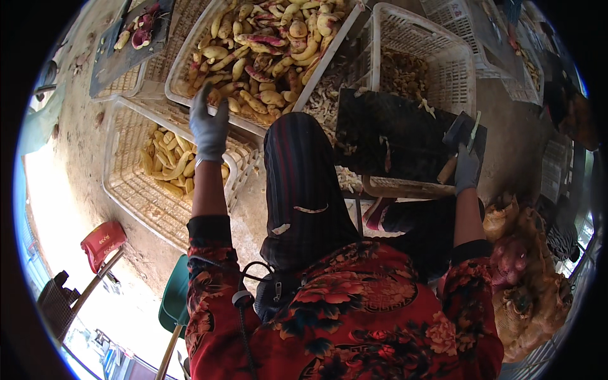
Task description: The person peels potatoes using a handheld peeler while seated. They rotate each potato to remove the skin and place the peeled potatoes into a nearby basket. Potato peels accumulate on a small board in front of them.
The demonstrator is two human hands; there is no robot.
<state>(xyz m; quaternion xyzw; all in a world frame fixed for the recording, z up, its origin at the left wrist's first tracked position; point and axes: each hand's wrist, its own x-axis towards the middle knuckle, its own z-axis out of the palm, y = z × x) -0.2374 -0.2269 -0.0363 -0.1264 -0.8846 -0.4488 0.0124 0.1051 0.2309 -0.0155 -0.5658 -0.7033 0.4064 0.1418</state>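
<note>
My left hand (209,130), in a grey glove, is at the near left rim of a large plastic crate (176,71). Its fingers are apart and nothing shows in them. Roughly peeled sweet potatoes (270,97), yellow with some red skin, fill that crate. Below the hand stands a lower crate (124,164) with smooth, pale yellow peeled sweet potatoes (175,159). My right hand (467,168), also gloved, is closed around a broad-bladed knife (458,128) with a wooden handle, over the right end of a dark board (394,135). A thin pale green strip (474,130) rises beside the blade.
Under the board stands a crate (468,71) holding peelings (403,71). More scraps (325,97) lie left of it. Another board (128,54) carries purple-skinned pieces (142,33). Net sacks (532,289) are at my right; a red dustpan (102,242) and a green scoop (173,294) are at left.
</note>
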